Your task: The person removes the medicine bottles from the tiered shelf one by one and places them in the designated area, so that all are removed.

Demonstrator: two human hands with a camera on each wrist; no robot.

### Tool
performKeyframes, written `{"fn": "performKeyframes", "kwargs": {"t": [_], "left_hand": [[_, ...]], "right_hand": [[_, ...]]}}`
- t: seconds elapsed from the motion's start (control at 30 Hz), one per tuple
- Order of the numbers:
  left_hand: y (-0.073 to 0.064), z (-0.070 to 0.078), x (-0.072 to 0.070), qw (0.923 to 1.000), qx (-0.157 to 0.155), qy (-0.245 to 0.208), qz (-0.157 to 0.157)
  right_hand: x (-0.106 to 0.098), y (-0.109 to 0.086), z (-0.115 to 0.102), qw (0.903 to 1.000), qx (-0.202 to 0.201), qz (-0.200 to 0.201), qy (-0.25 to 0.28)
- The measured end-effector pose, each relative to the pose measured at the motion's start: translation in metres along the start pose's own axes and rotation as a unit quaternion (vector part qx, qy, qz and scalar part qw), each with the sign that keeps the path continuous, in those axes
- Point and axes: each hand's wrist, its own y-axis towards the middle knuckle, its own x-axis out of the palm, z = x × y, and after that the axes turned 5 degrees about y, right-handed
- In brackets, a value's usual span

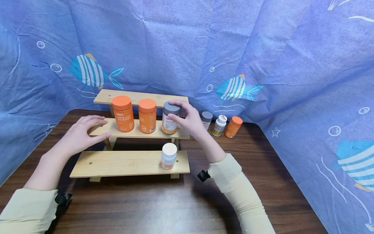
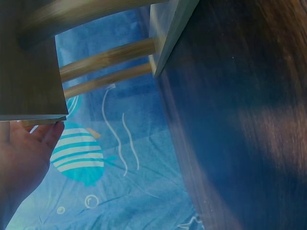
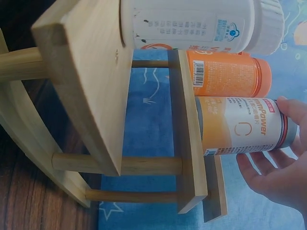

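Observation:
A three-tier wooden rack (image 1: 130, 164) stands on the table. My right hand (image 1: 191, 122) grips the grey lid of a white-and-yellow supplement bottle (image 1: 170, 125), thumb in front and fingers around the far side. That bottle stands upright at the right of the middle shelf; the right wrist view shows its label (image 3: 240, 125). To its left are two orange supplement bottles, a smaller one (image 1: 147, 118) and a larger one (image 1: 123, 117). My left hand (image 1: 83, 133) rests at the middle shelf's left end with its fingers extended, holding no bottle.
A white bottle (image 1: 168, 157) stands on the bottom shelf's right side. Right of the rack, on the table (image 1: 233, 162), are a grey-lidded bottle (image 1: 206, 117), a small white-capped bottle (image 1: 219, 126) and an orange bottle (image 1: 233, 127). A blue fish-print cloth (image 1: 187, 48) hangs behind.

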Motion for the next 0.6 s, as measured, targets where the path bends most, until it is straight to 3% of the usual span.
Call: {"fn": "performKeyframes", "kwargs": {"t": [0.2,0.43,0.6], "left_hand": [[0.000,-0.001,0.000,1.0000,-0.003,-0.001,-0.002],[0.000,-0.001,0.001,1.0000,-0.003,-0.005,0.001],[0.001,-0.002,0.002,1.0000,-0.002,-0.006,0.001]], "right_hand": [[-0.003,-0.001,-0.008,0.9998,0.020,0.004,0.007],[-0.009,-0.012,-0.041,0.9996,0.027,-0.001,0.009],[-0.016,-0.016,-0.045,0.9994,0.033,0.003,0.012]]}}
